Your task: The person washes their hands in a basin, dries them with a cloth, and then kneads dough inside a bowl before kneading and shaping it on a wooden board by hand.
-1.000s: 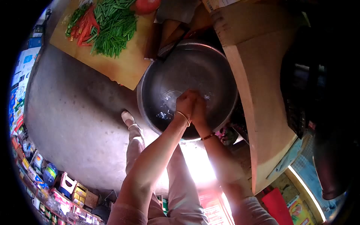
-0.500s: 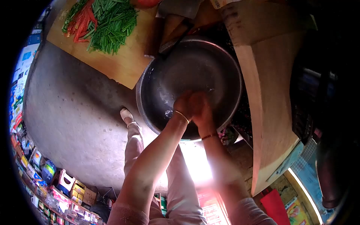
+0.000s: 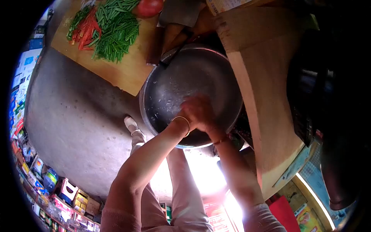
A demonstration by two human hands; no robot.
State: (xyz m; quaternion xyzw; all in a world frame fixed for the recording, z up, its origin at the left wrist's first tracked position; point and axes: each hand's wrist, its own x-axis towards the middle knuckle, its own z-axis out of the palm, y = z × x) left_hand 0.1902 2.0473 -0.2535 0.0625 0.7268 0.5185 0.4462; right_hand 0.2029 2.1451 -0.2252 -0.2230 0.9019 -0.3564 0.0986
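I have the left hand [image 3: 188, 115] and right hand [image 3: 203, 115] meeting, blurred, inside the basin [image 3: 208, 71], which rings them; I cannot tell whether this grip is clenched or holds anything. Water [image 3: 168, 104] glints just left of the grip, so I judge the step as rubbing or rinsing; moving on calls for clearing the basin's rim behind the grip.

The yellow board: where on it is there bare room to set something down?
On the yellow board, the corner between the chopped greens and the basin is bare. Crowded: its far part, with greens, red strips and a round red item.
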